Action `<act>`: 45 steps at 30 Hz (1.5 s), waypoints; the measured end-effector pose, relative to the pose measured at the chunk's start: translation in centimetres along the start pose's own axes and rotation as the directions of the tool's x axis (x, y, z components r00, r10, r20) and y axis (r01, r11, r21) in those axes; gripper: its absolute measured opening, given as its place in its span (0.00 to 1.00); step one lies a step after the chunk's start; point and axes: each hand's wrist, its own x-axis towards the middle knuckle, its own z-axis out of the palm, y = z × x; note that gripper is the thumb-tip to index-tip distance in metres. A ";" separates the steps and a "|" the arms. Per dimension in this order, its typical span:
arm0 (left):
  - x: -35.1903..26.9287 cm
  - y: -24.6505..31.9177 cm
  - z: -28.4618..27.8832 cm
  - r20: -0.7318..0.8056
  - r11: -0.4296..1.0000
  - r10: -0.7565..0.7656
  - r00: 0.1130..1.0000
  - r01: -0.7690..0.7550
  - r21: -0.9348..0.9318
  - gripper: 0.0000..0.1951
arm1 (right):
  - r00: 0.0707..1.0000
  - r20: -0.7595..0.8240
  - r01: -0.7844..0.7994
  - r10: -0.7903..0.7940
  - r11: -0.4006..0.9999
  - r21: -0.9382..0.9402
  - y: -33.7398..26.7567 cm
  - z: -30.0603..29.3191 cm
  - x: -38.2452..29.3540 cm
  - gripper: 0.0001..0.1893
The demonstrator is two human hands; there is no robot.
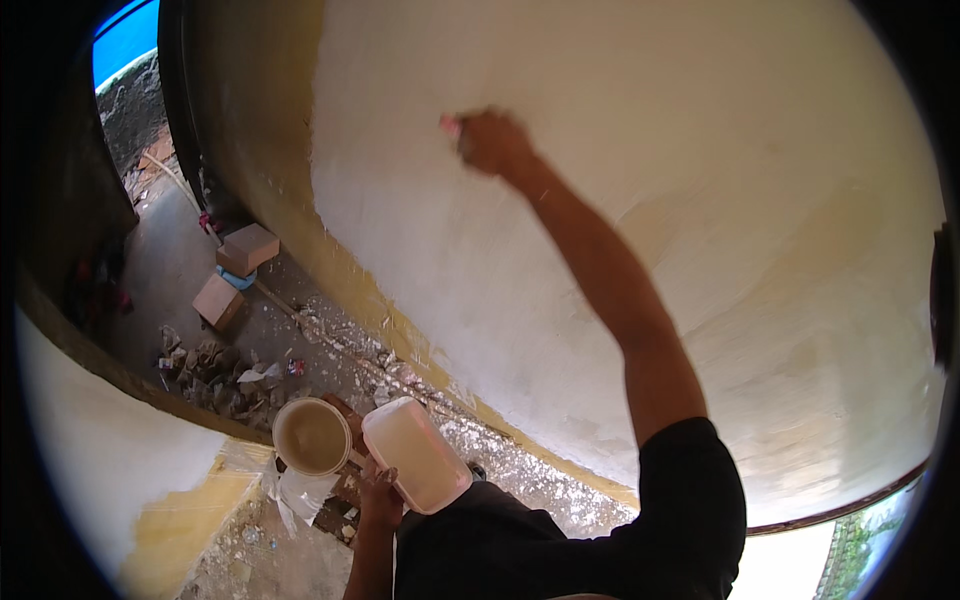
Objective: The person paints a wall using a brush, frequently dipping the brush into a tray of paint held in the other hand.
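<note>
My right arm reaches up to a wall [570, 90] coated in whitish paint or filler. My right hand [491, 141] is closed around a small object [450, 126] at the wall. Its visible end is pinkish; motion blur and my fingers hide what it is. Lower down, my left hand [382, 491] grips the edge of a rectangular plastic tub [420, 457], holding it near my waist. The tub looks pale inside; its contents are hard to make out. Just left of it stands an open round bucket [312, 436], light-coloured, with pale material inside.
Two box-like blocks [251, 247] lie on the floor near a doorway, beside a long pole [277, 296]. A heap of crumpled debris [217, 379] lies behind the bucket. White flakes cover the floor [517, 465] along the wall. A plastic bag [300, 495] hangs below the bucket.
</note>
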 end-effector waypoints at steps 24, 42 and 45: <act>1.6 0.3 4.1 0.148 0.989 -0.075 0.986 0.054 0.140 0.27 | 0.906 -0.194 0.322 -0.376 0.910 -0.260 -0.1 28.1 -27.4 0.12; -0.3 -10.7 6.8 0.261 0.955 -0.235 0.936 0.172 0.242 0.30 | 0.419 0.356 -0.896 0.835 0.318 0.309 -1.5 30.4 -75.4 0.11; -0.9 -13.8 8.0 0.277 0.948 -0.263 0.924 0.194 0.254 0.30 | 0.290 0.494 -0.955 0.820 0.217 0.200 -2.4 30.3 -82.9 0.09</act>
